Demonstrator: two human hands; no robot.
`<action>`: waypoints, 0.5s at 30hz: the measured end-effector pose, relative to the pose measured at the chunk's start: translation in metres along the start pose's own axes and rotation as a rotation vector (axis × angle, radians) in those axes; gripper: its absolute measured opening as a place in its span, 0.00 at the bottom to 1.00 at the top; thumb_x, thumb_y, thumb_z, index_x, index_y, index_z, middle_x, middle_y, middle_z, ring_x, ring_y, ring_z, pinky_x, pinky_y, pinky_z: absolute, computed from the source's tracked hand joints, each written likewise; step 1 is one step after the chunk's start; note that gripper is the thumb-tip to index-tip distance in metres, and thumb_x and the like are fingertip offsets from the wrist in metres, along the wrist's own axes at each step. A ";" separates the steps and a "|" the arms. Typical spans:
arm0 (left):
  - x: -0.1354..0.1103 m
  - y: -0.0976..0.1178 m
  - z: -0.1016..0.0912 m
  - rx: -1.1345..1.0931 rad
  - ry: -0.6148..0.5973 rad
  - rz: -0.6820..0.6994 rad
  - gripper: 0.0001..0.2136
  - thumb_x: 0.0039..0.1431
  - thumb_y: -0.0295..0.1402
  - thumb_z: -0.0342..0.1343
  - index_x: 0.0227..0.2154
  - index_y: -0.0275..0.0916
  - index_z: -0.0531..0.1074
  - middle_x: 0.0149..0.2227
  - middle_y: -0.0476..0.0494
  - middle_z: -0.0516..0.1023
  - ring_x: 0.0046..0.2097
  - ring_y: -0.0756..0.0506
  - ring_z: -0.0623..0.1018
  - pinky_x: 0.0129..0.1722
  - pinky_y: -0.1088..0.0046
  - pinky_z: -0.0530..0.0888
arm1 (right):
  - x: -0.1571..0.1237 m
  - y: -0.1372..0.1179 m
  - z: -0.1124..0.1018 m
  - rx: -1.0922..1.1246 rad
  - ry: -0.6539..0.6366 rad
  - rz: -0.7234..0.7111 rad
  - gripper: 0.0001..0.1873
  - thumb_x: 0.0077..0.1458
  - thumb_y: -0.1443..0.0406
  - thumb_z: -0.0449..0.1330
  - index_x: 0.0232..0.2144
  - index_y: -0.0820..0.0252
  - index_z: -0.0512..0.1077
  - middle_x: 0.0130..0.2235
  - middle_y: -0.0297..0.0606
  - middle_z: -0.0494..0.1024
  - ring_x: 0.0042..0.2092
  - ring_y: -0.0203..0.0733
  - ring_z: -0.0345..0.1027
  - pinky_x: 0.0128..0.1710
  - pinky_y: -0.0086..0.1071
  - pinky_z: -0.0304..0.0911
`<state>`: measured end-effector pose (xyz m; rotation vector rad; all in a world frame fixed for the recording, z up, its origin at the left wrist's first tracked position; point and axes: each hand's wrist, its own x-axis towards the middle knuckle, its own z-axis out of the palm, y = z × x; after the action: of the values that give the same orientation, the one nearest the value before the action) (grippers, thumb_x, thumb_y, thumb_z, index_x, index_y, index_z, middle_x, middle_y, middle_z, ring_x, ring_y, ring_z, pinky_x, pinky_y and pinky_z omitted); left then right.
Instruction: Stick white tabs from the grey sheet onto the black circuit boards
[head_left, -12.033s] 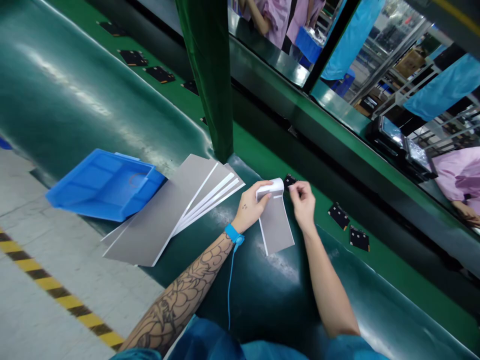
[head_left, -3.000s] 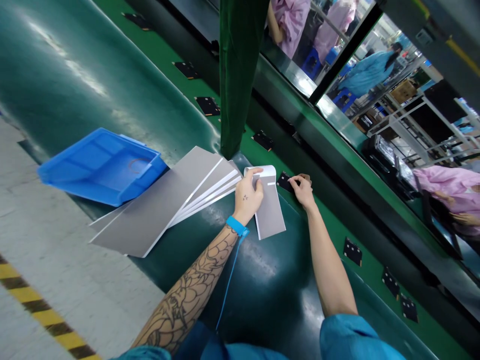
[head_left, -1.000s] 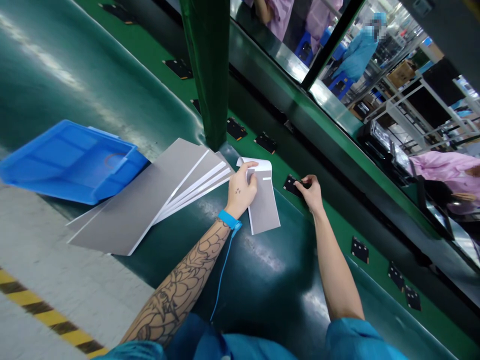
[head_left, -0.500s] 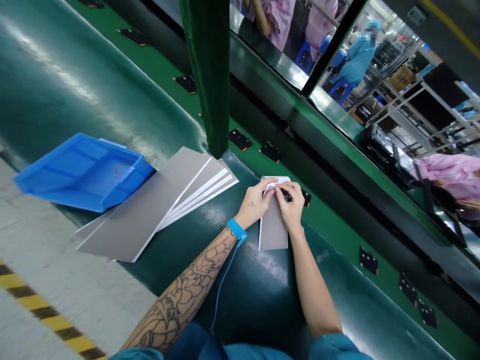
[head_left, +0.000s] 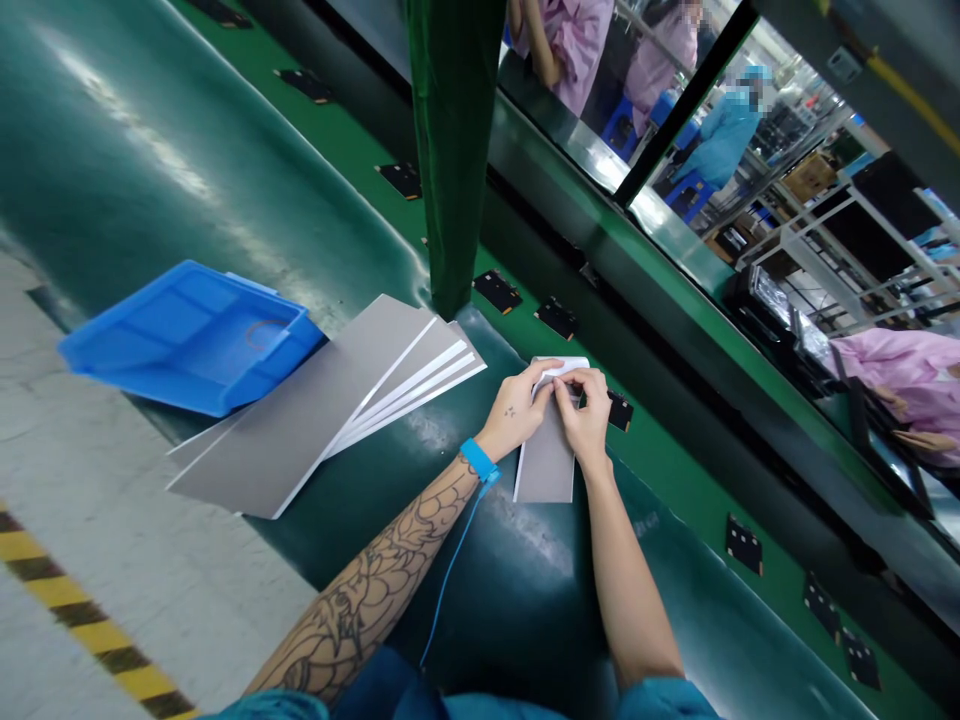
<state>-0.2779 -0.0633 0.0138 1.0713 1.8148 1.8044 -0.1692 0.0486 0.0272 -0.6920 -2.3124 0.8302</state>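
Observation:
Both hands pinch the far end of a grey sheet with white edges point(head_left: 546, 465), whose white top part is curled over. My left hand point(head_left: 516, 408), with a blue wrist strap point(head_left: 478, 460) and cord at the wrist, has its fingers closed on the sheet's upper left. My right hand point(head_left: 587, 412) is closed at the upper right, its thumb and forefinger close to the left fingertips. Anything small between the fingertips is hidden. To the left, a fanned stack of grey sheets with white edges point(head_left: 300, 425) lies on the green work surface point(head_left: 442, 540).
A blue plastic bin point(head_left: 187, 340) stands left of the stack. Several black circuit boards point(head_left: 556, 318) sit along the green conveyor belt point(head_left: 675, 450) beyond the bench. A green-wrapped post point(head_left: 454, 160) rises by the belt. People in pink and blue workwear are farther off.
The camera view has shifted slightly, so the surroundings sit farther right. Both hands stay on the curled end of the sheet, with only slight finger movement.

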 end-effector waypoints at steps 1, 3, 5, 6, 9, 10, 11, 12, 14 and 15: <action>0.000 0.001 0.000 -0.012 0.004 0.008 0.17 0.70 0.27 0.55 0.59 0.40 0.77 0.56 0.39 0.85 0.54 0.38 0.85 0.56 0.62 0.79 | 0.000 0.000 0.000 -0.006 0.011 -0.006 0.15 0.69 0.50 0.59 0.42 0.50 0.79 0.45 0.43 0.81 0.50 0.54 0.73 0.55 0.49 0.67; 0.000 0.002 0.001 -0.031 0.007 0.016 0.17 0.70 0.27 0.55 0.59 0.40 0.77 0.55 0.39 0.85 0.54 0.38 0.85 0.58 0.61 0.79 | -0.001 0.001 0.000 -0.042 0.031 -0.026 0.15 0.70 0.51 0.59 0.44 0.49 0.80 0.46 0.44 0.81 0.50 0.54 0.73 0.54 0.49 0.67; 0.000 0.002 0.001 -0.032 0.011 0.009 0.17 0.70 0.27 0.55 0.60 0.40 0.76 0.53 0.39 0.86 0.52 0.39 0.86 0.56 0.62 0.80 | -0.002 0.002 0.002 -0.091 0.070 -0.084 0.14 0.71 0.52 0.59 0.44 0.49 0.81 0.45 0.43 0.82 0.49 0.53 0.74 0.54 0.50 0.66; 0.000 0.003 0.001 -0.030 0.015 0.006 0.18 0.70 0.27 0.55 0.60 0.40 0.76 0.53 0.39 0.86 0.51 0.39 0.86 0.56 0.62 0.80 | -0.002 0.002 0.003 -0.112 0.100 -0.129 0.13 0.71 0.53 0.60 0.43 0.50 0.81 0.43 0.42 0.82 0.48 0.52 0.75 0.54 0.50 0.66; 0.000 0.003 0.000 -0.033 0.032 0.018 0.18 0.70 0.27 0.54 0.60 0.39 0.76 0.55 0.39 0.86 0.53 0.39 0.86 0.57 0.63 0.79 | -0.002 0.003 0.005 -0.127 0.182 -0.262 0.09 0.71 0.57 0.62 0.41 0.52 0.81 0.40 0.40 0.82 0.44 0.49 0.75 0.52 0.48 0.64; 0.000 0.003 0.000 -0.036 0.034 0.025 0.18 0.70 0.26 0.54 0.60 0.39 0.76 0.56 0.39 0.85 0.53 0.40 0.86 0.58 0.63 0.79 | -0.001 0.002 0.006 -0.117 0.192 -0.287 0.08 0.71 0.58 0.63 0.41 0.53 0.81 0.40 0.39 0.82 0.44 0.48 0.75 0.52 0.47 0.64; 0.000 0.003 0.000 -0.039 0.035 0.030 0.18 0.70 0.26 0.54 0.60 0.39 0.76 0.56 0.39 0.85 0.54 0.40 0.86 0.58 0.63 0.79 | -0.001 0.002 0.007 -0.106 0.192 -0.301 0.07 0.71 0.59 0.63 0.42 0.53 0.80 0.40 0.39 0.82 0.44 0.47 0.75 0.52 0.46 0.63; 0.000 0.003 -0.001 -0.040 0.037 0.032 0.18 0.71 0.27 0.54 0.60 0.39 0.76 0.56 0.39 0.85 0.53 0.40 0.86 0.57 0.63 0.79 | 0.000 0.001 0.007 -0.098 0.190 -0.305 0.07 0.71 0.59 0.63 0.42 0.53 0.79 0.40 0.39 0.82 0.44 0.47 0.75 0.52 0.46 0.63; 0.001 0.003 -0.001 -0.035 0.039 0.028 0.18 0.71 0.27 0.54 0.60 0.39 0.76 0.54 0.39 0.86 0.51 0.39 0.86 0.56 0.63 0.80 | 0.001 -0.001 0.007 -0.091 0.180 -0.292 0.07 0.71 0.59 0.62 0.41 0.54 0.78 0.40 0.38 0.82 0.44 0.47 0.75 0.51 0.45 0.64; 0.001 0.002 -0.001 -0.030 0.039 0.027 0.18 0.71 0.27 0.54 0.60 0.39 0.76 0.53 0.39 0.86 0.51 0.39 0.86 0.56 0.63 0.80 | 0.001 -0.001 0.007 -0.092 0.177 -0.280 0.08 0.72 0.58 0.62 0.41 0.54 0.77 0.40 0.38 0.82 0.44 0.47 0.75 0.50 0.44 0.64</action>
<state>-0.2787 -0.0634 0.0164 1.0618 1.7978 1.8741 -0.1752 0.0457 0.0239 -0.4449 -2.2295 0.5163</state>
